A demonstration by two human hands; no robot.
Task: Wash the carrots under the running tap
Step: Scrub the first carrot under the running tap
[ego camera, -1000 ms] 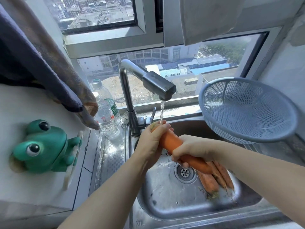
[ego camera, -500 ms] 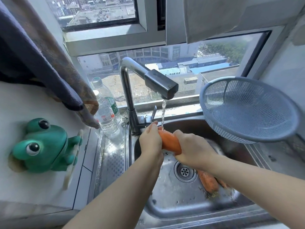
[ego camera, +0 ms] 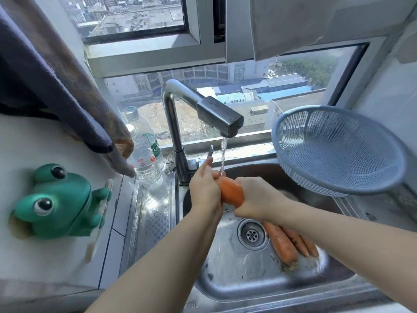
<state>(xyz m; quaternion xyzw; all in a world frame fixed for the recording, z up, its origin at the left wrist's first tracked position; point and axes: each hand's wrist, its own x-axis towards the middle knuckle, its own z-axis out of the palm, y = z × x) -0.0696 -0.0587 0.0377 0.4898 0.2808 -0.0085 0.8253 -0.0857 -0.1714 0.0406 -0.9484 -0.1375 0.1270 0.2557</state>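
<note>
1. Frog figure [ego camera: 54,202], green with bulging eyes, sits against the white surface at far left; there is one.
2. Two clear plastic water bottles [ego camera: 146,159] stand side by side at the far left of the steel sink [ego camera: 225,267].
3. One steel tap [ego camera: 203,109] rises behind the basin, and its thin water stream [ego camera: 223,154] falls onto the fingers and the carrot's top.
4. Left hand [ego camera: 205,190] is curled round the upper end of one carrot [ego camera: 231,192].
5. That carrot is thick, bright orange and wet, and is held tilted above the basin's far side.
6. Right hand [ego camera: 259,199] is wrapped round its lower end.
7. Three more carrots [ego camera: 282,242] lie together on the basin floor, just right of the drain [ego camera: 252,234]. They are duller, with dirt at their near ends.
8. One blue mesh colander [ego camera: 338,150] sits tilted at the sink's far-right edge.
</note>
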